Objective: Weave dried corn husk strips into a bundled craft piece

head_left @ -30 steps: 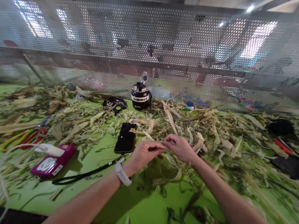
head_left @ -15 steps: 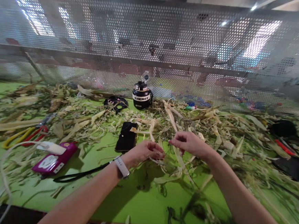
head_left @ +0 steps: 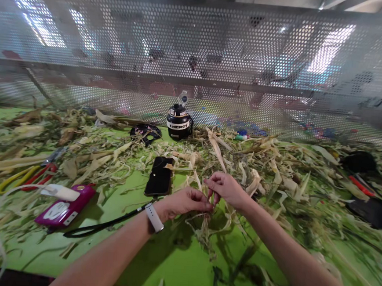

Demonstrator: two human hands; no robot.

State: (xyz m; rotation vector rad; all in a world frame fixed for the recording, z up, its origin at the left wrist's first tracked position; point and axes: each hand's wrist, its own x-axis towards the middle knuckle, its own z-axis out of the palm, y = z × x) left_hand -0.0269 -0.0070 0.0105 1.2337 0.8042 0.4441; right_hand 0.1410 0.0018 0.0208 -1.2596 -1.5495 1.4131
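Observation:
Above the green tabletop (head_left: 169, 256), my left hand (head_left: 188, 202) is closed in a pinch on a small bunch of dried husk strips (head_left: 205, 236), which hangs below its fingertips. Close against it, my right hand (head_left: 225, 189) is also closed, its thumb and fingers meeting at the top of the same bunch. The exact spot it grips is partly hidden by the fingers. A pale husk piece (head_left: 216, 147) lies behind my hands. Left of them rests a black phone (head_left: 159, 178).
A black bottle (head_left: 178, 123) stands at the back before a perforated metal panel (head_left: 199, 42). To the left are a purple device (head_left: 63, 210) with a white cable and red-and-yellow-handled tools (head_left: 26, 176). Heaps of dried husks (head_left: 282, 163) spread across the back; a black strap (head_left: 105, 220) lies nearby.
My right hand has moved left and down to meet my left hand, its fingers now together at the bunch. The strips hang lower and show more clearly below the left fingers.

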